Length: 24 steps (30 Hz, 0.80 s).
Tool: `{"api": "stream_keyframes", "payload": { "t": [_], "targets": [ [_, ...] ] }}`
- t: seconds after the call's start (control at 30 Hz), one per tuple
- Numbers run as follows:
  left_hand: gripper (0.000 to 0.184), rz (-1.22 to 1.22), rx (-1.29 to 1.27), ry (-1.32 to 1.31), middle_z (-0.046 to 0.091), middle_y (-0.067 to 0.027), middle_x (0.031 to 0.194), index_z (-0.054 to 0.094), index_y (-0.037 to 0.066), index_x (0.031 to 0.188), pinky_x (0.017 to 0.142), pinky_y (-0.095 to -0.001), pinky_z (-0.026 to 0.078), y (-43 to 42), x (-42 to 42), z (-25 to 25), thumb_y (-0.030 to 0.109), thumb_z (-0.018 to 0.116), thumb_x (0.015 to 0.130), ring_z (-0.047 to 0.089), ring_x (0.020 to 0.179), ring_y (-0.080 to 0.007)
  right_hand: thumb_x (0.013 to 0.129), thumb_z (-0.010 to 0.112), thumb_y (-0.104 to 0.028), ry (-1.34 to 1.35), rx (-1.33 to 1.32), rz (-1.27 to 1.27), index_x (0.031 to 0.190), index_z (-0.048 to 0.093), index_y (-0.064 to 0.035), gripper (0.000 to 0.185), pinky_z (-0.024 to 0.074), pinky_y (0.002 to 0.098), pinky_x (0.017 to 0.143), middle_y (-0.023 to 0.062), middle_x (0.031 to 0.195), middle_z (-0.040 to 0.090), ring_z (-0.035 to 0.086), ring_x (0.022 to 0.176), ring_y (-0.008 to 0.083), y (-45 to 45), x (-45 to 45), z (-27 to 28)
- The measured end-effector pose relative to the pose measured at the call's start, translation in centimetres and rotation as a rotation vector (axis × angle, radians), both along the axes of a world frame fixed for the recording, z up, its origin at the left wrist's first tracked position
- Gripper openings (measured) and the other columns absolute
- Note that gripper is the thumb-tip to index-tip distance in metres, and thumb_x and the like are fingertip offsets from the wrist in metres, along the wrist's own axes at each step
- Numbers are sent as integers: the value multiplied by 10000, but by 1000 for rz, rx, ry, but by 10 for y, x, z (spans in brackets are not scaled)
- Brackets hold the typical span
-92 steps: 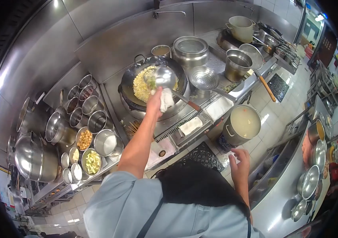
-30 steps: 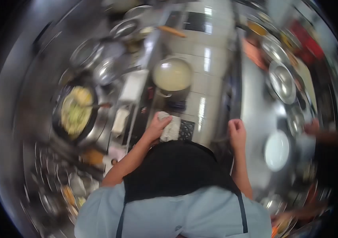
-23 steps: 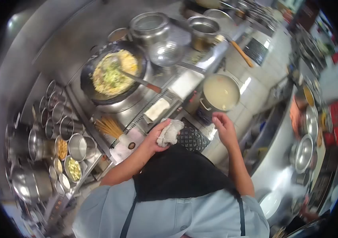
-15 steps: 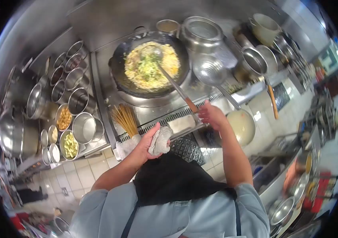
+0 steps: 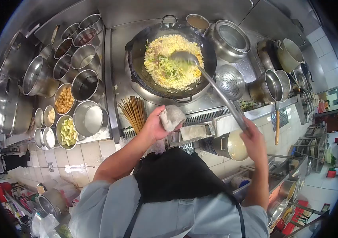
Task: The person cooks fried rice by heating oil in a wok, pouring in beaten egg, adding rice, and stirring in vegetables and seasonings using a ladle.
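A large black wok on the stove holds fried rice with chopped greens on top. My right hand is wrapped round the handle end of a long metal ladle, whose bowl is over the rice and slightly blurred. My left hand holds a folded, greyish cloth in front of the wok. Just left of that hand stands a bamboo wok brush, bristles up.
Several metal pots and containers stand at the left, among them cut green vegetables and brown chunks. A perforated strainer lies right of the wok. Behind it is a lidded pot. A wooden-handled saucepan stands farther right.
My right hand has gone from open near the ladle's handle to gripping it. The ladle's bowl has shifted right over the rice. The left hand still holds the cloth; the view has shifted.
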<state>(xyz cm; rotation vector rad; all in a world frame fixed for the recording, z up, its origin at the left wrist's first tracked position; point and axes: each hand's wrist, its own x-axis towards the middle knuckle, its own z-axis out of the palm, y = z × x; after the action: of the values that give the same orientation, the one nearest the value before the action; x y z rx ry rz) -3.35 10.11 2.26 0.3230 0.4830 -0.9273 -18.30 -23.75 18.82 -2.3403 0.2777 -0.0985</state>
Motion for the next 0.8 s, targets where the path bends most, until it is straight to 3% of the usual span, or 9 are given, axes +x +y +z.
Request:
{"api": "stream_keyframes", "payload": {
  "t": [0.2,0.33,0.4,0.47,0.5,0.6,0.63,0.73,0.8],
  "targets": [
    [490,-16,98,-46,615,-155,1321,534,100,1317,996,-617,484,-26,38,21,494,409,1053,609,1220,-386,932,682,-179,264,-588,66,1472,535,-198,559,546,474,793,220,1075,696,687,904,396,2,19,24],
    [425,11,93,-92,591,-193,1343,516,56,1288,1028,-585,458,-46,49,-4,393,465,1034,595,1234,-390,970,616,-188,195,-431,196,1541,423,-204,603,514,544,850,249,1124,692,665,977,458,8,85,-54],
    [338,121,189,-62,659,-186,1202,560,19,1220,990,-561,512,-63,51,-3,283,483,1024,646,1133,-390,958,621,-190,117,-143,221,1543,418,-140,620,504,534,863,291,1037,685,650,994,481,36,112,-85],
    [305,159,256,-84,691,-176,1109,584,1,1168,965,-552,541,-78,57,-17,251,480,1029,673,1069,-388,958,610,-192,163,-97,257,1552,391,-135,636,508,526,870,296,1024,687,657,984,476,56,115,-88],
    [223,205,269,-59,667,-168,934,564,1,1109,711,-522,616,-86,67,-39,192,523,1001,696,815,-347,958,605,-193,184,-77,274,1557,377,-132,643,510,522,874,298,1018,688,660,979,474,57,114,-86],
    [190,306,461,-110,659,-177,889,568,-26,1068,628,-493,624,-100,67,-32,137,537,976,698,733,-334,964,593,-190,280,-186,400,1563,343,-129,652,517,523,857,284,984,696,670,936,467,36,79,-74],
    [178,367,533,-135,657,-183,878,569,-50,1048,593,-481,624,-104,65,-29,100,535,959,698,693,-335,969,589,-185,221,-198,458,1540,353,-131,620,536,499,792,252,915,701,694,808,420,19,64,-76],
    [196,378,644,-261,698,-190,976,590,-34,1095,777,-491,632,-105,58,-29,96,499,980,725,810,-336,960,603,-163,414,-182,485,1499,396,-136,578,543,464,679,231,868,693,695,681,367,-27,28,-42],
    [251,369,559,-328,687,-206,1077,549,-31,1189,814,-506,644,-104,27,-8,74,453,983,727,895,-343,924,640,-161,522,-148,465,1443,450,-99,556,546,489,711,234,851,693,707,743,388,-56,9,5]
  ]
}}
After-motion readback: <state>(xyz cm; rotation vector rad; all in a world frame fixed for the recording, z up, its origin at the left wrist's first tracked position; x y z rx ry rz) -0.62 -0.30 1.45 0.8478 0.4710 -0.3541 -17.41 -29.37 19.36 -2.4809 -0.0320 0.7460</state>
